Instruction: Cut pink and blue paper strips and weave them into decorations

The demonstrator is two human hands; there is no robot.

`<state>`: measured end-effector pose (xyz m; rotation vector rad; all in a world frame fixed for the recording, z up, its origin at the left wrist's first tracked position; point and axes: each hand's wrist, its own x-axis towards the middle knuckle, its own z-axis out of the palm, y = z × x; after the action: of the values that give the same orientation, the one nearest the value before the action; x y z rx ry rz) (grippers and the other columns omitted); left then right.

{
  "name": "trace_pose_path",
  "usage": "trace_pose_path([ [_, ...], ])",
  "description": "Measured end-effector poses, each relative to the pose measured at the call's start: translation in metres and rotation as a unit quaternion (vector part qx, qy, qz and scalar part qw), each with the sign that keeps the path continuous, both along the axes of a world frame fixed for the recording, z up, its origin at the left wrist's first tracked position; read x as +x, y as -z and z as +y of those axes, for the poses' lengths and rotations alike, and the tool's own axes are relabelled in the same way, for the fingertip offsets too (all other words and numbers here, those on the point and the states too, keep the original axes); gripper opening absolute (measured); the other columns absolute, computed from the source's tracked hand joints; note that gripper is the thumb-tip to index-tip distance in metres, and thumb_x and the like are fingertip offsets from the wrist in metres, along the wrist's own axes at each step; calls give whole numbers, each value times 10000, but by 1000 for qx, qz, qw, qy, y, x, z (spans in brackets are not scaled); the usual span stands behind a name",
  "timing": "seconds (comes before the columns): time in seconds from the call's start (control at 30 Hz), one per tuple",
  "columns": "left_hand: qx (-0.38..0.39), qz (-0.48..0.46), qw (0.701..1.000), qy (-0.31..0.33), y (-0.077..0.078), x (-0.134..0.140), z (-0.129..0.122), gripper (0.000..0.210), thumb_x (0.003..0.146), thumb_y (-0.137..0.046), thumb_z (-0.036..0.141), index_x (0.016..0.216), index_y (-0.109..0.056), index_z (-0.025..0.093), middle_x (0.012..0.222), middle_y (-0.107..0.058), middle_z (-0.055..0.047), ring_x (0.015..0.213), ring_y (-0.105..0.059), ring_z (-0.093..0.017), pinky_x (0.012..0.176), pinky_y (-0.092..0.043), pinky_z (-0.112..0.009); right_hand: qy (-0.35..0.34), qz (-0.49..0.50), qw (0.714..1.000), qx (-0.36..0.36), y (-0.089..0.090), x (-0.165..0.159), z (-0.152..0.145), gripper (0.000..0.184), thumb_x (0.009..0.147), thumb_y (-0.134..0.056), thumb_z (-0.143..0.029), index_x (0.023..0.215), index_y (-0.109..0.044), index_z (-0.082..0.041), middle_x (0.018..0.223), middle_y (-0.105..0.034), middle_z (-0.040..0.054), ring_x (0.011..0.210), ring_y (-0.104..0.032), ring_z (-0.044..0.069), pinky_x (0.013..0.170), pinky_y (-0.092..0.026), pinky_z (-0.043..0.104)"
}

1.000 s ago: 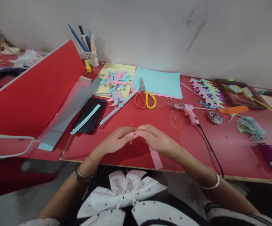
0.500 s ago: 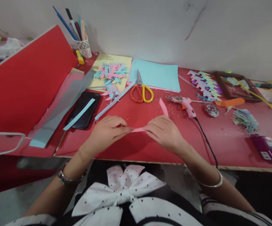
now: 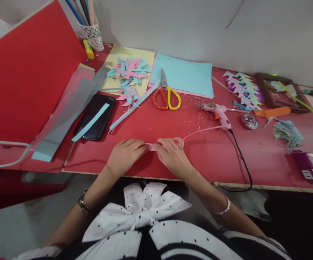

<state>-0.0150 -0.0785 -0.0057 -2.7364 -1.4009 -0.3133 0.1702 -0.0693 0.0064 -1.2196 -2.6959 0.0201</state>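
The hands have drawn together and lowered onto the red surface (image 3: 254,159). Left hand (image 3: 125,155) and right hand (image 3: 171,157) both pinch the pink strip (image 3: 151,147) between their fingertips, its tail trailing right. Far left, a cup (image 3: 93,34) holds pens.
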Motion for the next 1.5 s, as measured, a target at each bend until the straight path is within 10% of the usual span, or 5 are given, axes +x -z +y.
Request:
trace_pose_path([
  [0.67,-46,-206,972,-100,5,-3,0,316,857,-437,359,737,-665,176,724,-650,-25,702,-588,-135,644,-439,-237,46,43,997,-41,7,-8,12,248,879,-411,-253,738,-606,-191,729,-604,25,677,-472,151,646,-289,275],
  [0.93,-84,-197,967,-136,5,-6,4,297,844,-457,363,713,-627,158,700,-647,-29,680,-591,-150,613,-425,-243,61,28,997,-29,4,-12,16,213,862,-442,-250,710,-580,-193,691,-609,-7,689,-471,141,828,-218,299],
  [1.5,-96,-141,971,-170,-1,-9,5,347,827,-461,430,632,-593,176,603,-609,-9,592,-531,-145,586,-361,-270,35,2,997,-68,4,-10,25,205,868,-426,-251,714,-546,-187,717,-594,-13,675,-461,132,670,-162,304],
])
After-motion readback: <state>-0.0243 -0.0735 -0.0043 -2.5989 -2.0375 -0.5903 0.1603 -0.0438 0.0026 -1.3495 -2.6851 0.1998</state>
